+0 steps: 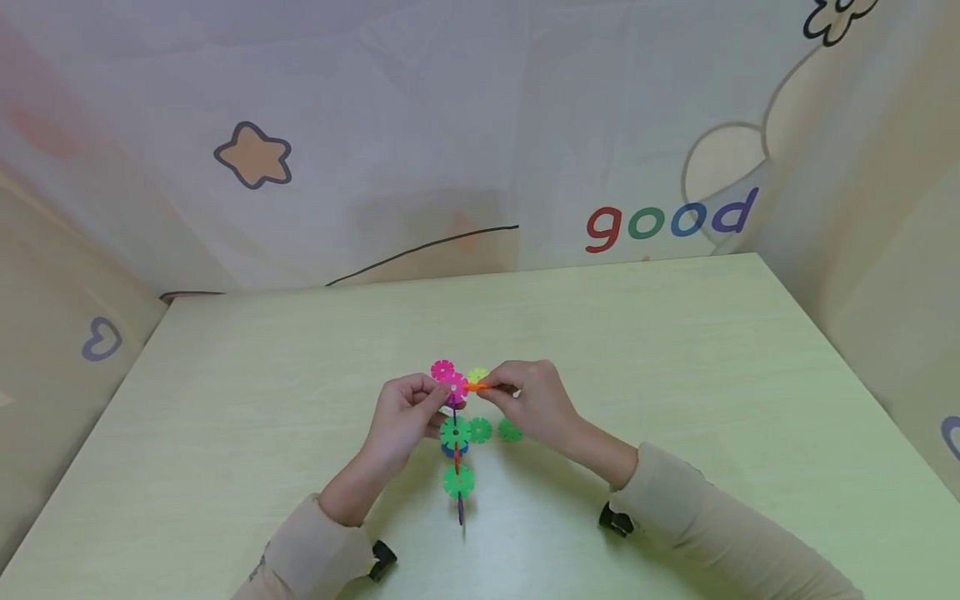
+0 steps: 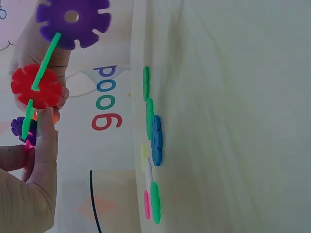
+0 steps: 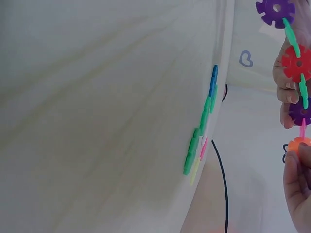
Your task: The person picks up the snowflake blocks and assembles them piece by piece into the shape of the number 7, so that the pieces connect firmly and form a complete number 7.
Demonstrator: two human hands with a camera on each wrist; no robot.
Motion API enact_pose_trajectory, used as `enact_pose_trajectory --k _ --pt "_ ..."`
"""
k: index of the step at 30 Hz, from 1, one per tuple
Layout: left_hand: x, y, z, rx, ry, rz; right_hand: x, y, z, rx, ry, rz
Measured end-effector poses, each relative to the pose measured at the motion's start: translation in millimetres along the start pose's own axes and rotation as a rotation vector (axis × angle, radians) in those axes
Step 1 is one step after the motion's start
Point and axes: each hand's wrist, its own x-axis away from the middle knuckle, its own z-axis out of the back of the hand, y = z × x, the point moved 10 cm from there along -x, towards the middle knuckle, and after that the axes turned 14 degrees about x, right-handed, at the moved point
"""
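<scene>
A chain of notched plastic snowflake discs hangs between my hands, toothed edges slotted together. From its near end come a purple disc, a green disc, a red disc, another green disc, a smaller-looking purple disc and a pink disc. My left hand pinches the chain at the pink disc, its index finger stretched along the chain. Between thumb and fingertips, my right hand pinches an orange disc, which meets the pink disc's right edge.
Loose discs lie flat on the table beyond and beneath the chain: blue, pink, yellow, white and several green ones, including a green disc by the right hand. A printed curtain hangs behind the table.
</scene>
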Motion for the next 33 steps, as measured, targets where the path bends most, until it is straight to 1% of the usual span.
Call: enact_pose_trajectory --k 6,15,20,25,31,33 --pt "0.3 0.9 -2.0 -0.001 -0.019 0.009 -1.0 -3.9 1.8 0.007 0.016 0.045" --pt "1.2 2.2 -6.6 0.004 -0.077 0.001 -1.4 -7.9 2.9 0.024 0.020 0.101" --pt "1.1 1.2 -6.4 -0.005 -0.085 0.002 -1.1 -10.1 2.5 0.017 0.022 0.131" --pt "0.9 0.3 -8.1 -0.008 -0.094 0.010 -0.8 -10.5 1.9 0.024 0.027 0.141" --pt "1.1 -0.4 -9.5 0.003 -0.093 0.021 -0.7 -17.5 3.7 0.060 0.056 0.199" --pt "1.3 -0.5 -10.0 0.014 -0.102 0.027 -0.6 -18.4 4.3 0.061 0.059 0.205"
